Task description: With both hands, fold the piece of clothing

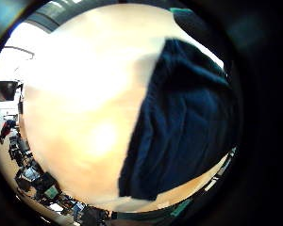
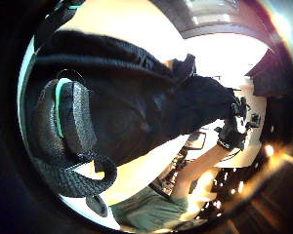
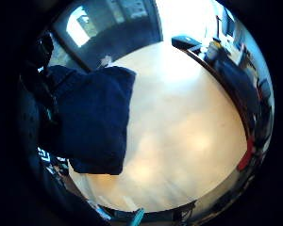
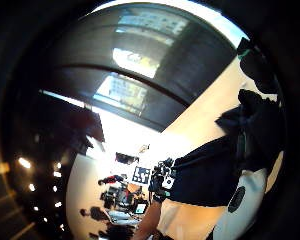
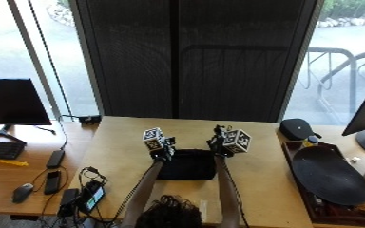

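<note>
Both hands, left hand [image 5: 159, 148] at ten o'clock and right hand [image 5: 218, 145] at two, pinch with clamped fingers the dark garment's [image 5: 186, 165] far corners, likely holding it taut over the bench [image 5: 264, 180] to fold squarely.

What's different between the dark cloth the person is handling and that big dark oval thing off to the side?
The piece of clothing is soft, roughly rectangular and lies in front of the person, with the left hand and right hand at its far corners. The oval tray is rigid, rounded and larger, and sits untouched at the table's right edge. Both are dark and lie on the same light wooden table.
</note>
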The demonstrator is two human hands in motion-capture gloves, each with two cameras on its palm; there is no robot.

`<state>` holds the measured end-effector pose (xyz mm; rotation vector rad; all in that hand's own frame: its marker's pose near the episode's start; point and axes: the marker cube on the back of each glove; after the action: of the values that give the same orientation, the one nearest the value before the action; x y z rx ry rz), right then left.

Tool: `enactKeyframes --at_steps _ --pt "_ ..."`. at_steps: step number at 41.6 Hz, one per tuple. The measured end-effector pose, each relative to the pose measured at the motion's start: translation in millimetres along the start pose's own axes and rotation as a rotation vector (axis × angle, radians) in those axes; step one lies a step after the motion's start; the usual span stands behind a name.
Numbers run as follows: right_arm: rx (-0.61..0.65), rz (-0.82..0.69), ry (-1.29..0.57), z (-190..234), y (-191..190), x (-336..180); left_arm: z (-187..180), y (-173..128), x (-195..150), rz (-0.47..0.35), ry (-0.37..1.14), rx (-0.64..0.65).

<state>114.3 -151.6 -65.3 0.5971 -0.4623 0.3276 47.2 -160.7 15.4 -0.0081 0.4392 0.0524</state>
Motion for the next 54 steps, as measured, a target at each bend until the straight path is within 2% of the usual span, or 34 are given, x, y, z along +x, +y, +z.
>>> enactKeyframes --at_steps 3,8,11,15,21,29,32,38,43,50,54 --pt "-0.086 -0.106 -0.030 10.2 18.4 -52.7 -29.0 2.8 -17.5 -0.124 -0.048 0.054" --pt "-0.302 -0.213 -0.005 11.5 70.9 -123.7 -71.8 5.6 -31.8 -0.099 0.013 0.186" --pt "-0.359 -0.317 -0.046 29.5 92.4 -153.5 -87.8 13.0 -42.9 -0.102 0.013 0.211" --pt "-0.362 -0.422 -0.033 67.2 108.7 -169.7 -96.9 28.9 -57.5 -0.146 -0.034 0.186" --pt "-0.422 -0.498 -0.019 121.5 148.6 -180.5 -103.4 37.9 -79.2 -0.154 -0.156 0.253" --pt "-0.567 -0.506 0.034 167.3 200.5 -181.6 -104.6 43.7 -91.0 -0.167 -0.105 0.270" --pt "-0.596 -0.515 0.038 177.1 207.7 -179.2 -106.8 41.0 -97.2 -0.169 -0.128 0.305" --pt "-0.664 -0.501 0.017 189.0 215.4 -172.2 -103.2 46.3 -94.0 -0.155 -0.084 0.274" --pt "-0.776 -0.544 -0.073 190.2 218.0 -171.6 -97.6 46.6 -97.2 -0.194 -0.102 0.253" --pt "-0.934 -0.506 -0.256 169.5 208.9 -170.9 -93.1 43.1 -94.9 -0.167 -0.130 0.262" --pt "-0.968 -0.552 -0.191 146.4 192.5 -164.6 -91.9 48.5 -87.3 -0.146 -0.104 0.216"
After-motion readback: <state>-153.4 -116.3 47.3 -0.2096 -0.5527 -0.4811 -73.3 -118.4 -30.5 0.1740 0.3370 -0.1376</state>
